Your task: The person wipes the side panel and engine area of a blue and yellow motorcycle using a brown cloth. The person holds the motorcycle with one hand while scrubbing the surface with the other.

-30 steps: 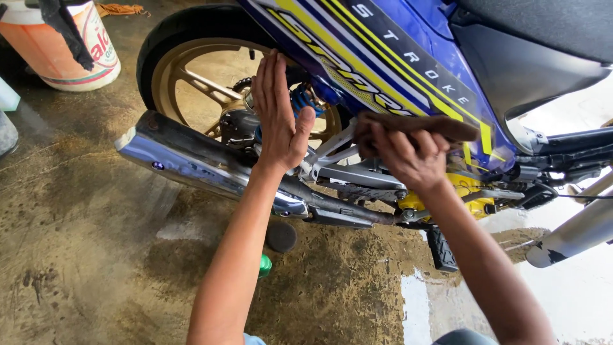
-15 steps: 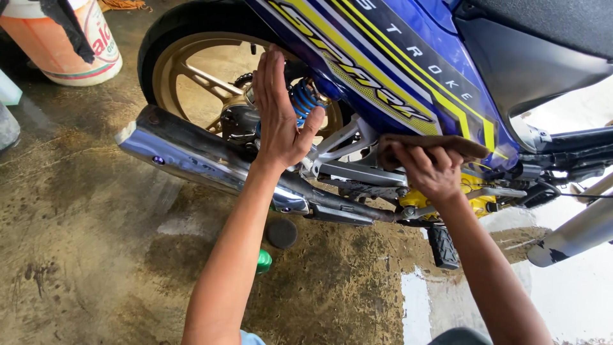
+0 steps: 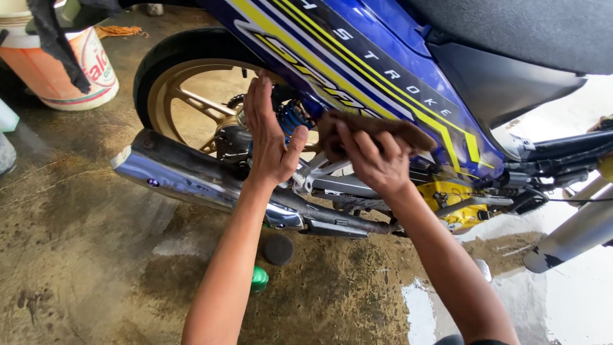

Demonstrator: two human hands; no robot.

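A brown cloth [image 3: 377,130], crumpled and elongated, is pressed flat against the lower edge of a motorcycle's blue side panel [image 3: 357,57] with yellow and white stripes, just above the frame. The right hand [image 3: 373,163] covers its lower part, while its right end sticks out free toward the panel's stripes.

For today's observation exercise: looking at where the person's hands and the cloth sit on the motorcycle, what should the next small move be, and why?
Probably slide the brown cloth a little further along the lower edge of the blue side panel. The right hand presses the cloth against that edge, while the left hand lies flat, steadying near the blue shock spring. Panel beyond the cloth is uncovered, so a short wipe seems natural.
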